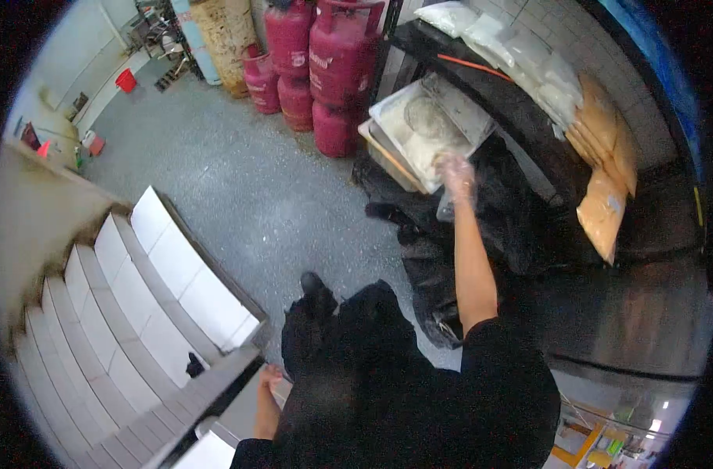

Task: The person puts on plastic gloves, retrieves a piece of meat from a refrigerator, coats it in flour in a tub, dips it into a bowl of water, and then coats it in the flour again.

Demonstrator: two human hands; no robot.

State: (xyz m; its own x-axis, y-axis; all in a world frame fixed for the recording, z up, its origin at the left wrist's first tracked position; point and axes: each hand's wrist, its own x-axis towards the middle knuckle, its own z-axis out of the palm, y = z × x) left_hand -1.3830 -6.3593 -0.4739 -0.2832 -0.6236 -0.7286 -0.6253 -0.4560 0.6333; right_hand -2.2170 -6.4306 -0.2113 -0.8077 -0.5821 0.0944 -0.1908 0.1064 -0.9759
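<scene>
The right hand [455, 176], in a clear glove, is at the near end of a white bin [469, 116] of pale powder [409, 147]; I cannot tell whether its fingers are clamped on anything. The bin sits far right of centre, beside a dark shelf [415, 41] with bags [497, 39] on it. The left hand [270, 377] hangs near the steps [134, 301] at left, fingers loosely curled, their grip unclear. Pink gas cylinders [342, 66] stand left of the bin.
</scene>
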